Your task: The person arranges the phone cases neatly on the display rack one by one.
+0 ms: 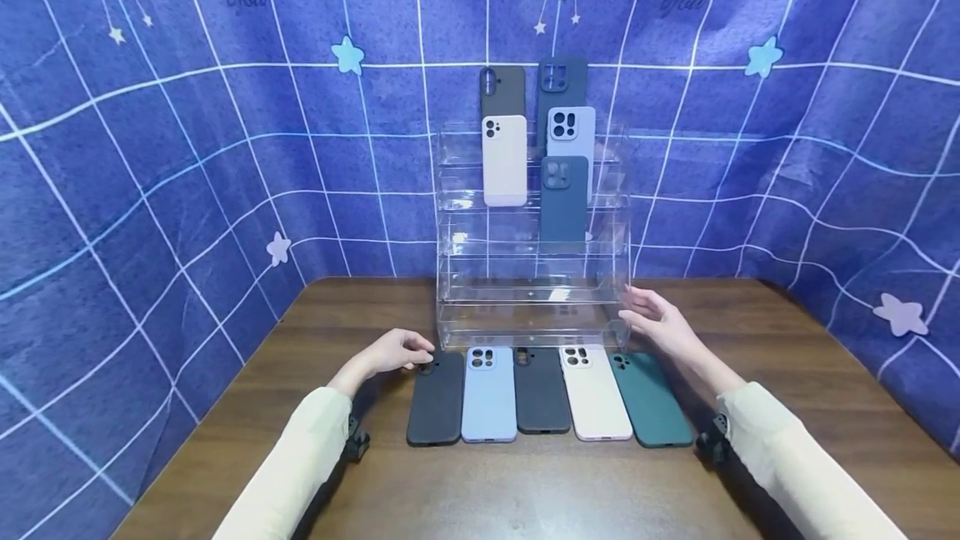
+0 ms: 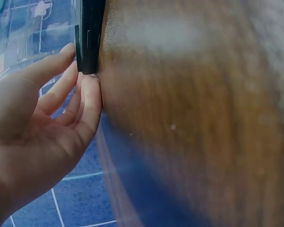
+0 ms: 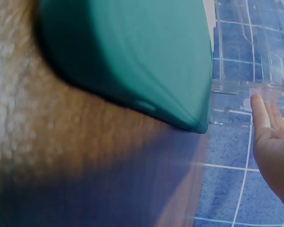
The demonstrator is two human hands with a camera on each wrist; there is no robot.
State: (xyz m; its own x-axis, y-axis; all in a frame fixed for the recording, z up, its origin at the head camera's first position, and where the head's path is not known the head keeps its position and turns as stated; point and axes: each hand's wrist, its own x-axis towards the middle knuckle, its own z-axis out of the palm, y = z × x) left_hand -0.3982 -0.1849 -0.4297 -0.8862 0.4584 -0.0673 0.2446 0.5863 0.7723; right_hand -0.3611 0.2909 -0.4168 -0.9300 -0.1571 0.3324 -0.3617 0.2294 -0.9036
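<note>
A black phone case (image 1: 435, 402) lies face down at the left end of a row on the table. My left hand (image 1: 392, 350) is at its upper left corner, and in the left wrist view the fingertips (image 2: 91, 85) reach the end of the dark case (image 2: 89, 35), thumb beside its face. My right hand (image 1: 663, 325) is at the lower right side of a clear tiered display stand (image 1: 525, 340), its fingers extended along that side. Just in front of that hand lies a green phone case (image 1: 652, 402), large in the right wrist view.
Between the end cases lie a light blue case (image 1: 489, 398), another black case (image 1: 542, 394) and a white case (image 1: 597, 398). Upper tiers hold several upright cases, among them a white one (image 1: 505, 161) and a dark blue one (image 1: 564, 207). A blue gridded cloth (image 1: 225, 107) hangs behind the table.
</note>
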